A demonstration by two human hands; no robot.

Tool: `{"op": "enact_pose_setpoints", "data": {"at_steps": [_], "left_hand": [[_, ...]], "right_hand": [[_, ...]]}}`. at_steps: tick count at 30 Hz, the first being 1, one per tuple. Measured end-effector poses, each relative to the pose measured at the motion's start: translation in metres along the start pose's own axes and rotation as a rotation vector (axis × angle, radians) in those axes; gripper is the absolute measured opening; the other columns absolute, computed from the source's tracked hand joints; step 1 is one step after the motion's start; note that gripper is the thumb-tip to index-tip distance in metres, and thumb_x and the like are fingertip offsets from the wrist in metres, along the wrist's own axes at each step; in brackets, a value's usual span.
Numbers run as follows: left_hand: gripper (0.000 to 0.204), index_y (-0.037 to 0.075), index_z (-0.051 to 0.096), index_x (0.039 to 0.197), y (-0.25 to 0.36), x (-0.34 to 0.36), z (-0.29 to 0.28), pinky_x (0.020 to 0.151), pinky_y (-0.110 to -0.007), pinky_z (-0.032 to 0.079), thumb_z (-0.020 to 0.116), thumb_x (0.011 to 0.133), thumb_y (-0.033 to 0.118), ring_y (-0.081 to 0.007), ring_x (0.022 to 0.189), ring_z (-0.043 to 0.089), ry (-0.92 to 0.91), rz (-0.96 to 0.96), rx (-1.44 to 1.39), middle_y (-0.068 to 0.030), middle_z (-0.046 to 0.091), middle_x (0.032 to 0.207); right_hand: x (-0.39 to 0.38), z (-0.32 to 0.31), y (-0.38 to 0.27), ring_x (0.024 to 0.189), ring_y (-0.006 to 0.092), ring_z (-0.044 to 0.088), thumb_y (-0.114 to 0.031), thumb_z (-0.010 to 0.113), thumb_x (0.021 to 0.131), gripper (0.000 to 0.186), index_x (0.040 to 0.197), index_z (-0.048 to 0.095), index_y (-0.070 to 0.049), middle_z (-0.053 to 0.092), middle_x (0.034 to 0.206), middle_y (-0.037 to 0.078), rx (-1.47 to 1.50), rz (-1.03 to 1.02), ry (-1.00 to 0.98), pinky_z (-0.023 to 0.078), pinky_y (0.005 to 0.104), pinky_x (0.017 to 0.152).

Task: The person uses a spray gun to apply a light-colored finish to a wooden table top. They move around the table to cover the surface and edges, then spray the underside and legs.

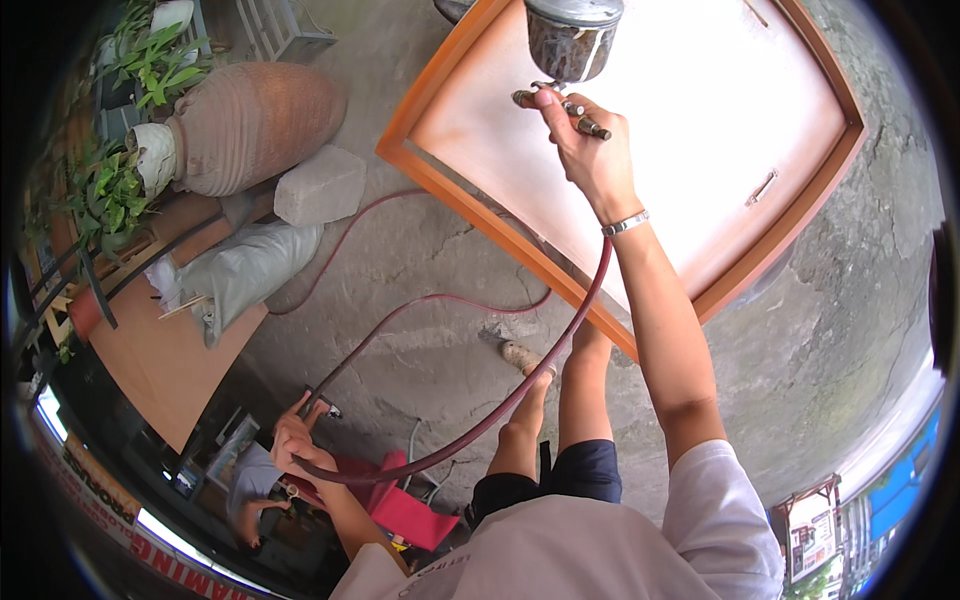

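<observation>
My right hand (pixel 598 160) is closed around a metal paint spray gun (pixel 588 126) above a framed panel. The gun's grey paint cup (pixel 570 50) is streaked with pale drips. The panel (pixel 690 130) is whitish with brownish edges, inside an orange-brown wooden frame (pixel 480 216). A small metal fitting (pixel 762 188) lies on it, near the right side. From the right wrist, a dark red hose (pixel 500 410) curves down to my left hand (pixel 292 437), whose fingers are wrapped round it. Most of the spray gun's grip is hidden by my right hand.
The hose also winds over the cracked concrete floor (pixel 380 270). At left stand a large clay jar (pixel 255 125), a stone block (pixel 320 186), a filled pale sack (pixel 250 272), a wooden board (pixel 165 355) and plants (pixel 110 195). Another person (pixel 255 490) is at lower left, near a red object (pixel 415 515).
</observation>
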State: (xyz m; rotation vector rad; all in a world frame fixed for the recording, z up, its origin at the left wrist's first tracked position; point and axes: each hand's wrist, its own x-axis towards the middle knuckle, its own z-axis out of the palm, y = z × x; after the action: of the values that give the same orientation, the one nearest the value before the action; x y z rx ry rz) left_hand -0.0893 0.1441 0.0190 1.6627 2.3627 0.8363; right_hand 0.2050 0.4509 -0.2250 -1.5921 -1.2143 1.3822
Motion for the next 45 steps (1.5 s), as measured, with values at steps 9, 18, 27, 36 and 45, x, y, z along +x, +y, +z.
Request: {"op": "enact_pose_setpoints", "data": {"at_steps": [9, 18, 27, 36, 45], "left_hand": [[0.070, 0.000, 0.039, 0.060, 0.019, 0.035, 0.048, 0.044, -0.032, 0.044, 0.048, 0.108, 0.051, -0.0176, 0.050, 0.044, -0.092, 0.004, 0.077, -0.0071, 0.039, 0.054], [0.071, 0.001, 0.038, 0.062, 0.012, 0.045, 0.039, 0.042, -0.030, 0.038, 0.048, 0.107, 0.053, -0.0161, 0.050, 0.042, -0.052, -0.002, 0.067, -0.0052, 0.039, 0.056], [0.073, 0.002, 0.037, 0.062, -0.012, 0.035, 0.004, 0.048, -0.030, 0.039, 0.046, 0.106, 0.059, -0.0149, 0.053, 0.040, -0.020, -0.029, 0.060, -0.0039, 0.037, 0.058], [0.070, 0.002, 0.036, 0.061, -0.069, 0.024, -0.015, 0.049, -0.031, 0.027, 0.047, 0.108, 0.053, -0.0159, 0.051, 0.037, -0.042, 0.096, -0.062, -0.0051, 0.035, 0.056], [0.061, 0.001, 0.036, 0.063, -0.088, 0.022, -0.027, 0.047, -0.034, 0.027, 0.051, 0.107, 0.040, -0.0186, 0.048, 0.040, -0.047, 0.121, -0.040, -0.0075, 0.035, 0.056]], "right_hand": [[0.120, -0.086, -0.007, 0.044, 0.0097, 0.052, -0.049, 0.061, 0.102, 0.049, 0.095, 0.077, -0.004, 0.060, 0.061, 0.004, -0.078, -0.152, 0.319, 0.042, 0.0253, 0.040], [0.072, -0.085, -0.021, 0.041, 0.0081, 0.052, -0.051, 0.066, 0.100, 0.053, 0.093, 0.076, 0.001, 0.059, 0.054, 0.001, -0.030, -0.073, 0.308, 0.043, 0.0258, 0.039], [-0.064, -0.001, -0.027, 0.050, 0.0107, 0.041, -0.028, 0.074, 0.098, 0.032, 0.094, 0.075, 0.003, 0.051, 0.054, 0.010, 0.073, 0.022, -0.096, 0.040, 0.0314, 0.048], [-0.090, 0.027, -0.043, 0.047, 0.0160, 0.046, -0.031, 0.073, 0.098, 0.035, 0.090, 0.075, 0.003, 0.055, 0.055, 0.012, -0.023, -0.074, -0.031, 0.042, 0.0336, 0.049], [-0.048, -0.017, -0.059, 0.041, 0.0080, 0.051, -0.051, 0.061, 0.103, 0.056, 0.088, 0.071, 0.002, 0.055, 0.053, 0.000, -0.110, -0.086, 0.432, 0.039, 0.0257, 0.041]]}}
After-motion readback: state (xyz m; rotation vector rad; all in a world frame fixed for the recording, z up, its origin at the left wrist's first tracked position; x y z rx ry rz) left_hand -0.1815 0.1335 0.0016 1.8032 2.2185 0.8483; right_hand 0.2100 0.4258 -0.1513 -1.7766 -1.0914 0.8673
